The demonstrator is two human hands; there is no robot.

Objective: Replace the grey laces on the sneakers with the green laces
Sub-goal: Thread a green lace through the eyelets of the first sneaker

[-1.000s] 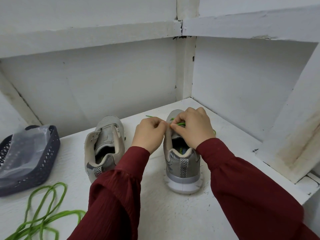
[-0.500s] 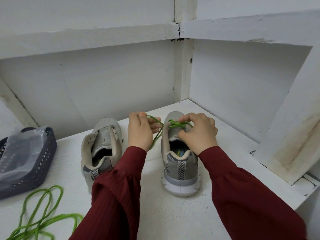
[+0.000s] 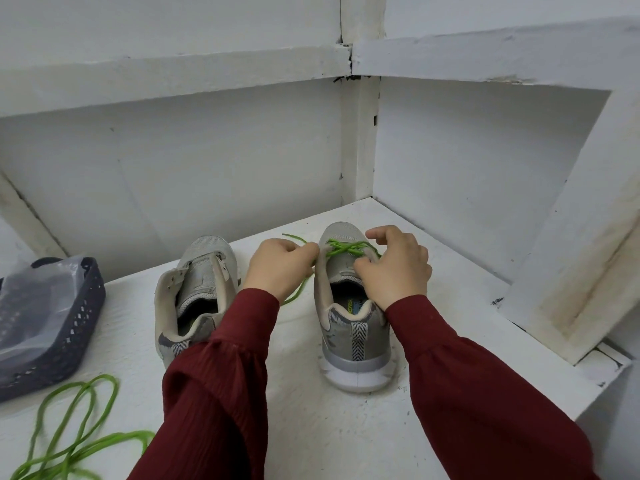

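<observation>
Two grey sneakers stand heel-toward-me on the white shelf. The right sneaker (image 3: 353, 327) has a green lace (image 3: 343, 249) crossed through its front eyelets. My left hand (image 3: 278, 268) pinches the lace's left end beside the shoe, and the loose tail (image 3: 298, 294) hangs down to the shelf. My right hand (image 3: 394, 268) grips the shoe's right eyelet flap, thumb on the tongue. The left sneaker (image 3: 197, 292) has no lace and is partly hidden by my left sleeve. A second green lace (image 3: 76, 438) lies loose at the front left.
A dark grey perforated basket (image 3: 69, 341) with a clear plastic bag (image 3: 34, 299) in it stands at the left. White walls close the shelf (image 3: 311, 427) behind and to the right, where a slanted white beam (image 3: 571, 271) stands. The shelf edge drops off at the right front.
My left hand has drawn the green lace end back toward the shoe's left side. My right hand has shifted along the right eyelet flap. The crossed lace over the toe shows more plainly.
</observation>
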